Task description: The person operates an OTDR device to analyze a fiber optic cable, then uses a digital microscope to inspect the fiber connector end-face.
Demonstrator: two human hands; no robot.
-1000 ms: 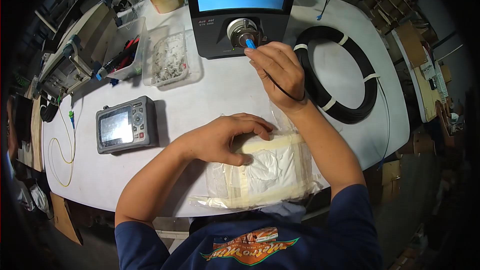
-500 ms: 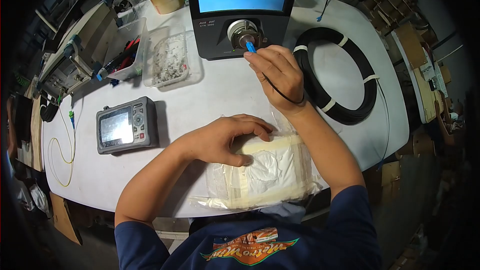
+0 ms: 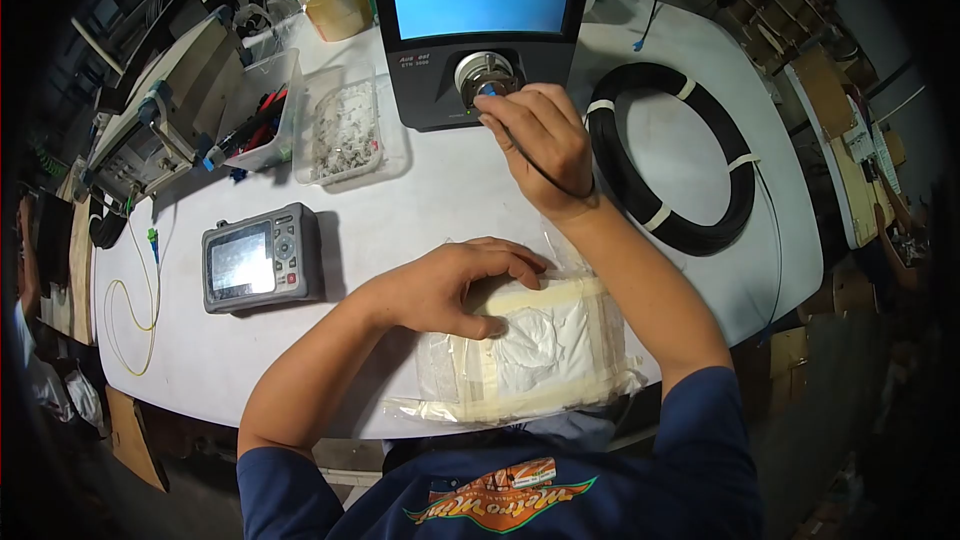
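Closest to the person is a flat plastic packet [image 3: 545, 345] with pale tape around it. It lies at the near edge of the white table [image 3: 430, 185]. The left hand [image 3: 450, 285] lies on the top left part of the packet. Its fingers are laid out flat and hold nothing. It has stayed in this spot since a second ago.

To the left of that hand, a little way off, a grey hand meter [image 3: 262, 258] lies on the table with its screen facing up.

Further away, the right hand [image 3: 540, 140] reaches out to the black machine [image 3: 425, 90] with the blue screen. Its thumb and fingers are pinched tight on a small blue plug [image 3: 488, 90]. A thin black wire [image 3: 545, 175] runs from the plug back over the hand to the wrist. A second ago the plug stuck up just in front of the round metal hole [image 3: 480, 70] on the machine. Now the hand has moved closer, and the plug sits right at the hole. Only a bit of blue shows past the fingers, so it is hard to tell how deep it goes.

To the right of this hand lies a big ring of black cable [image 3: 670, 230]. Far left of the machine stand a clear tub of white bits [image 3: 345, 125] and a clear tub of tools [image 3: 255, 120]
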